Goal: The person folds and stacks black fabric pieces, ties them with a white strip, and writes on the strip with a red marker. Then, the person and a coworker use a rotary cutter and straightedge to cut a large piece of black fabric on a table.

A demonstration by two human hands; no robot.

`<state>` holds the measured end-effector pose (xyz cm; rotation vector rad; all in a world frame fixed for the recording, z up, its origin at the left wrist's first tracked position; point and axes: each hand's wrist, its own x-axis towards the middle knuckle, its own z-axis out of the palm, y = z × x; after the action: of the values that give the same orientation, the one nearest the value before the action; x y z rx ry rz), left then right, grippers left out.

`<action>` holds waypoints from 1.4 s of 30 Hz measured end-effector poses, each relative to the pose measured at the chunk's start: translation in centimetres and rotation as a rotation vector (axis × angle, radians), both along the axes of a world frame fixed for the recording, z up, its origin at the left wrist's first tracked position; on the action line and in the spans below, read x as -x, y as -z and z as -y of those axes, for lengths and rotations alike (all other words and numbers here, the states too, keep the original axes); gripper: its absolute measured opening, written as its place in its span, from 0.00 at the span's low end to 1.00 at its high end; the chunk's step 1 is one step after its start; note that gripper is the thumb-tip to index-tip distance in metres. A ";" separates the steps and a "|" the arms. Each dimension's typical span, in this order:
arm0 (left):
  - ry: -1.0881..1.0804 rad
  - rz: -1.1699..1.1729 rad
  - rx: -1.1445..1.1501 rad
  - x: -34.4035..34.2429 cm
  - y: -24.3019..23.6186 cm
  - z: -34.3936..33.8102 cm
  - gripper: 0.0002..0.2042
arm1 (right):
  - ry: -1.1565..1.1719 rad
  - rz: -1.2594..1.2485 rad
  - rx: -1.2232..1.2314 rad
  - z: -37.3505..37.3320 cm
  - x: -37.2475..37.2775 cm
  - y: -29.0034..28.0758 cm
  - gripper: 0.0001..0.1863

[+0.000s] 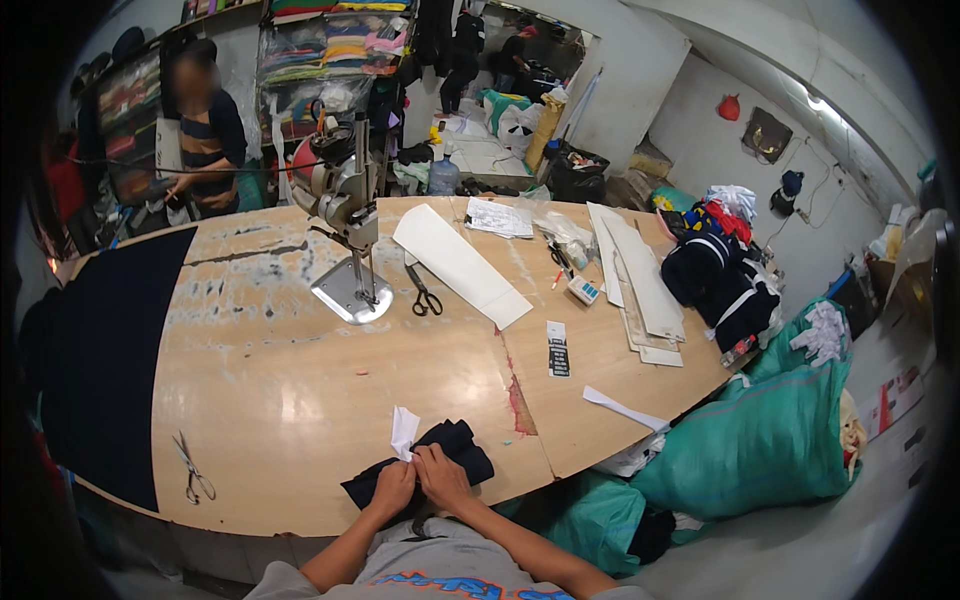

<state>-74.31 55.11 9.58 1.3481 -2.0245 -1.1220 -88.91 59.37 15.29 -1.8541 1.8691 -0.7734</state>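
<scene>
**Cloth and white piece in both hands; work judged part-way**

Clock positions are taken from the hands, 12 o'clock being straight ahead across the bench [280, 410].

Nearest: a dark cloth [462, 446] lies bunched at the bench's near edge, with a white piece [403, 428] rising from it toward 12. The left hand [393, 487] grips at the white piece's lower end; the right hand [443, 474], just beside it, grips the dark cloth. Exact finger placement is hidden.

Progress: the two pieces have been brought together. Outstanding: the cloth is not smoothed flat and the white piece stands free at its upper end. Whether anything is fastened cannot be told.

Mid-distance: silver scissors [194, 470] lie at 9, untouched; a large dark sheet [100, 360] covers the bench end beyond, toward 10. A narrow white strip [625, 410] lies between 2 and 3, apart from the hands.

Farther: black-handled scissors [427, 300] at 12, unattended; an upright machine [347, 215] near 11, no hand on it; stacked pale panels [650, 290] at 2.

Farthest: a co-worker [212, 135] stands at 11.
</scene>
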 end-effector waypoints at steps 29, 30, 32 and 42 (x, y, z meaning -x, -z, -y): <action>-0.182 -0.148 0.120 0.0 -2.7 -1.4 0.13 | 0.218 0.415 -0.217 1.8 1.1 3.8 0.09; -0.184 -0.140 0.135 -0.2 -2.7 -1.3 0.12 | 0.166 0.349 -0.191 1.7 1.2 3.7 0.09; -0.187 -0.123 0.165 -0.6 -2.4 -0.9 0.10 | 0.063 0.331 -0.166 1.6 1.4 3.4 0.11; -0.046 -0.208 0.170 -2.0 -0.2 2.0 0.09 | -0.038 0.708 -0.246 2.4 2.1 9.7 0.11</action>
<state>-72.31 53.16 9.78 1.1392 -1.8826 -1.0006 -90.97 56.99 5.60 -1.2329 1.3883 -0.9729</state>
